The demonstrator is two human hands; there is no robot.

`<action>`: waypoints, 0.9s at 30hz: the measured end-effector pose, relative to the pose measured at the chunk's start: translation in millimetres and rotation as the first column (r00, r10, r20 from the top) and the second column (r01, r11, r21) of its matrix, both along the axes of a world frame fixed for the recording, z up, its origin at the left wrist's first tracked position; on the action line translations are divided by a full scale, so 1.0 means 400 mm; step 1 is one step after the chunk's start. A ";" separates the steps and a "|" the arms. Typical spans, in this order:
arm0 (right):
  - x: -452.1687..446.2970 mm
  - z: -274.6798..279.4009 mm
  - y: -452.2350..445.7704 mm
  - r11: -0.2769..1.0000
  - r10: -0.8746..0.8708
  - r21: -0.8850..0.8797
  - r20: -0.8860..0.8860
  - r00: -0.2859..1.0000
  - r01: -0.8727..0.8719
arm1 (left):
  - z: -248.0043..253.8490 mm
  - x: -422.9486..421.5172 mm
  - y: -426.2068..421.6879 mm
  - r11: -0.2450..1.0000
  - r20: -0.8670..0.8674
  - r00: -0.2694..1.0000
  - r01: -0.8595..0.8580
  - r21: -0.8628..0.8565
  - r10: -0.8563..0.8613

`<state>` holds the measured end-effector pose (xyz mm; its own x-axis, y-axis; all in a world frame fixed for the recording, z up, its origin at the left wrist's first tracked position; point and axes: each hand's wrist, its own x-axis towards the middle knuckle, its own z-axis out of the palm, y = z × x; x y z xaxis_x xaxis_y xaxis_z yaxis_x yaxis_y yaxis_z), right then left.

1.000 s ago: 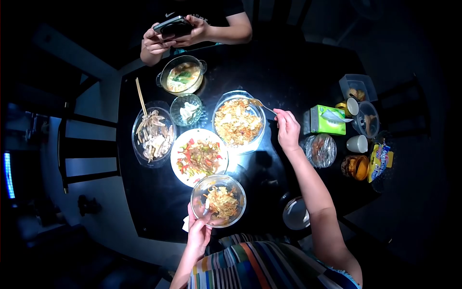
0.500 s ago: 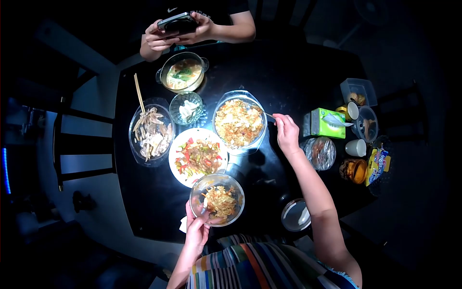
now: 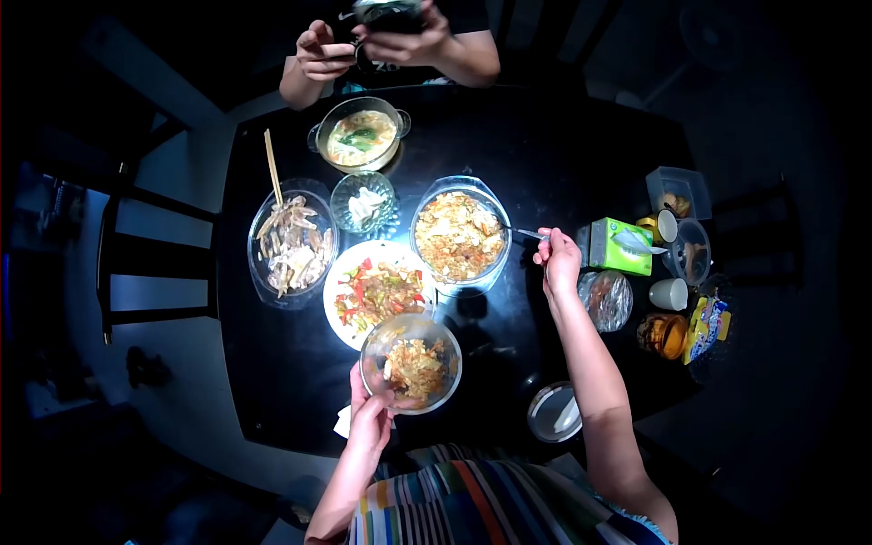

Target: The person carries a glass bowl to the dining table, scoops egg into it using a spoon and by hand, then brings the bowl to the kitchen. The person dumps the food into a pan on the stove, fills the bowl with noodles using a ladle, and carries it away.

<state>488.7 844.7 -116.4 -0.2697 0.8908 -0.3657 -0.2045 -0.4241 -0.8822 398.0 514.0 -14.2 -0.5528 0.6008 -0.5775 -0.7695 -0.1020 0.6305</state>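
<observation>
My left hand point(image 3: 371, 420) grips the rim of a glass bowl point(image 3: 447, 392) with a portion of fried rice point(image 3: 414, 368) in it, held over the near edge of a white plate point(image 3: 338, 318). My right hand point(image 3: 560, 259) is closed on the handle of a metal spoon point(image 3: 530, 233). The spoon's other end reaches the right rim of an oval glass dish point(image 3: 495, 263) full of fried rice point(image 3: 459, 232); its tip is hard to make out. Stir-fried peppers and meat point(image 3: 377, 292) lie on the white plate.
At the left, chopsticks point(image 3: 272, 168) rest in a glass dish of pale food point(image 3: 295, 250). Farther back stand a soup pot point(image 3: 361, 136) and a small glass bowl point(image 3: 363, 202). Tissues point(image 3: 622, 247), cups point(image 3: 669, 293) and containers line the right side. Across the table, a person holds a phone point(image 3: 389, 14).
My right hand has moved right, away from the rice dish, drawing the spoon outward. My left hand has raised the bowl slightly over the plate. The other person's hands have moved apart, shifting the phone.
</observation>
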 end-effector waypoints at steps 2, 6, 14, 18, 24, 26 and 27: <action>0.001 0.017 -0.005 0.999 0.003 0.043 -0.005 1.000 -0.003 | -0.013 -0.009 0.016 0.999 -0.029 0.999 0.028 0.042 -0.027; 0.008 0.034 -0.029 0.982 0.119 0.149 0.002 0.993 -0.118 | -0.014 -0.019 0.035 0.997 -0.026 0.999 0.028 0.068 -0.026; -0.004 0.026 -0.045 0.939 0.100 0.314 0.132 0.986 -0.138 | -0.027 -0.007 0.033 0.997 -0.005 1.000 -0.009 0.071 0.009; 0.026 0.034 -0.044 0.929 0.064 0.351 0.155 0.986 -0.116 | -0.017 0.001 0.027 0.997 -0.002 1.000 -0.019 0.071 0.019; 0.051 0.014 -0.090 0.881 0.076 0.423 0.313 0.947 -0.210 | -0.040 0.003 0.012 0.997 -0.012 1.000 -0.007 0.073 0.008; 0.034 -0.001 -0.105 0.927 0.094 0.333 0.244 0.965 -0.174 | -0.057 0.006 0.003 0.998 -0.034 0.999 0.012 0.061 -0.010; 0.024 -0.019 -0.101 0.960 0.068 0.257 0.184 0.980 -0.115 | -0.053 0.006 0.006 0.998 -0.033 0.999 0.011 0.058 -0.009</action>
